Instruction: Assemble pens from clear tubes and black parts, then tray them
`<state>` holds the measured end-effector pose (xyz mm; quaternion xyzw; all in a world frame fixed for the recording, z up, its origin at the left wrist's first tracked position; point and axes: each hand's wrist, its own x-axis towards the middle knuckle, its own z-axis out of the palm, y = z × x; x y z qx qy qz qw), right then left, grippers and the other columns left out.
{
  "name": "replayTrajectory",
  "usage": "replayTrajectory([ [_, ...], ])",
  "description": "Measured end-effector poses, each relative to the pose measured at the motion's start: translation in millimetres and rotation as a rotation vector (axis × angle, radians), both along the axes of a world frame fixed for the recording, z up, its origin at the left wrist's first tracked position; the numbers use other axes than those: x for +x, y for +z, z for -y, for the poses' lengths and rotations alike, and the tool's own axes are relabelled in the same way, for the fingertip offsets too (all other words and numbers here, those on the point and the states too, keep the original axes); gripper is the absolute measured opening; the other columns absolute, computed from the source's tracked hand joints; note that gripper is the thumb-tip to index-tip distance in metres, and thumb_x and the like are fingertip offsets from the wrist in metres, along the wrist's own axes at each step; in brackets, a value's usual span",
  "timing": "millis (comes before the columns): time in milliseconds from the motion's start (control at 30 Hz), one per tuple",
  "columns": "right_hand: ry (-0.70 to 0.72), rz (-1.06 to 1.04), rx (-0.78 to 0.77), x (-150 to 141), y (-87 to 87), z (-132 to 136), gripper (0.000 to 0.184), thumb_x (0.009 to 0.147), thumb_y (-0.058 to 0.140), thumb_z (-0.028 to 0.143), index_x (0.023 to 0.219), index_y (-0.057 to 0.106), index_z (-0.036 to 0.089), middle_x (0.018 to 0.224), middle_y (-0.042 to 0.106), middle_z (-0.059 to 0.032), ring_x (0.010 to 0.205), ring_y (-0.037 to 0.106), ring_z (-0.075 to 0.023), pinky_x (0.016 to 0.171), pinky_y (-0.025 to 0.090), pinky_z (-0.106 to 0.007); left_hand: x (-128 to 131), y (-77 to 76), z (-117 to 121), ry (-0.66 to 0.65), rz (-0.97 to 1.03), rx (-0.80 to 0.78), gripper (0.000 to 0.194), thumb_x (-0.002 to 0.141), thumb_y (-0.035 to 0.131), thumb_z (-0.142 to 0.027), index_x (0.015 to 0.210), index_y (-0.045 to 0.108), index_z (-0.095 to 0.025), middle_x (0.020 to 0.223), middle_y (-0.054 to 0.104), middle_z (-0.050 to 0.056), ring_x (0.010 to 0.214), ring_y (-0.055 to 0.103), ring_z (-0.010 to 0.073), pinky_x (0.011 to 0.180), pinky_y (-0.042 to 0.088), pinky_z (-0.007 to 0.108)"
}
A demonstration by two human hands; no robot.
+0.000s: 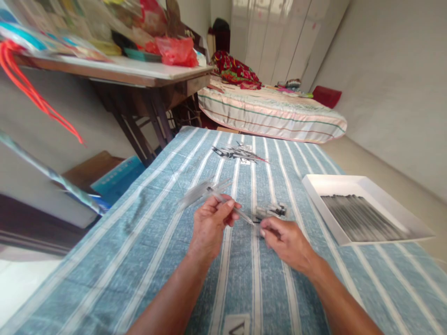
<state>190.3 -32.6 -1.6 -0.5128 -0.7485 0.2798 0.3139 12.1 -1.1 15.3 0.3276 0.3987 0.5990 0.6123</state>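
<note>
My left hand [213,221] is closed around a slim clear pen [240,213], its dark end up to the left and its pointed end slanting down to the right. Close to that point, my right hand [288,241] is pinched; a small dark bit shows by its fingertips, too blurred to name. Just behind the right hand lies a small heap of clear and black pen parts [275,210]. Beyond the left hand is a loose pile of clear pen barrels [200,191]. Farther back, thin dark refills [239,153] lie in a bunch, one with a red end.
At the right stands a shallow white box [370,184] with a row of dark-ended pens [359,216] inside. A blue striped cloth [167,279] covers the table. To the left is a desk [146,77] with bags on it; a bed [272,111] stands behind.
</note>
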Motion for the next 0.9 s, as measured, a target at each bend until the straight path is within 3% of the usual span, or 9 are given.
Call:
replayTrajectory([
  [200,-0.038,-0.150,-0.027,-8.6,0.6,5.2,0.008,0.078,0.050,0.018,0.074,0.057,0.017,0.052,0.048,0.0051,0.048,0.048,-0.0084,0.050,0.038,-0.019,3.3,-1.0,2.8,-0.034,-0.022,0.022,0.016,0.068,0.066,-0.023,0.077,0.055,-0.015,0.065,0.066,0.001,0.047,0.052,0.0069,0.044,0.036,0.018],
  [433,-0.092,-0.182,0.096,-15.4,-0.8,5.1,0.010,0.077,0.054,0.018,0.076,0.063,0.017,0.056,0.052,0.0030,0.050,0.048,-0.0085,0.050,0.040,-0.020,5.3,-2.9,4.4,-0.063,-0.039,0.038,0.016,0.069,0.066,-0.023,0.076,0.055,-0.015,0.066,0.066,0.001,0.047,0.054,0.0075,0.043,0.038,0.018],
  [667,-0.086,-0.343,0.033,-16.8,-9.2,9.0,0.014,0.079,0.056,0.023,0.088,0.065,0.018,0.062,0.059,0.0005,0.050,0.056,-0.0112,0.050,0.047,-0.023,5.4,-5.2,2.9,-0.058,0.019,-0.042,0.018,0.066,0.068,-0.023,0.072,0.054,-0.015,0.065,0.067,0.001,0.046,0.056,0.0080,0.042,0.039,0.018],
  [900,-0.101,-0.190,0.315,-21.1,-6.1,15.8,0.015,0.083,0.050,0.017,0.089,0.064,0.018,0.059,0.060,-0.0001,0.053,0.057,-0.0124,0.056,0.047,-0.025,6.5,-9.7,3.8,-0.067,0.029,-0.078,0.017,0.067,0.069,-0.023,0.071,0.056,-0.014,0.064,0.068,0.002,0.046,0.058,0.0081,0.043,0.043,0.017],
])
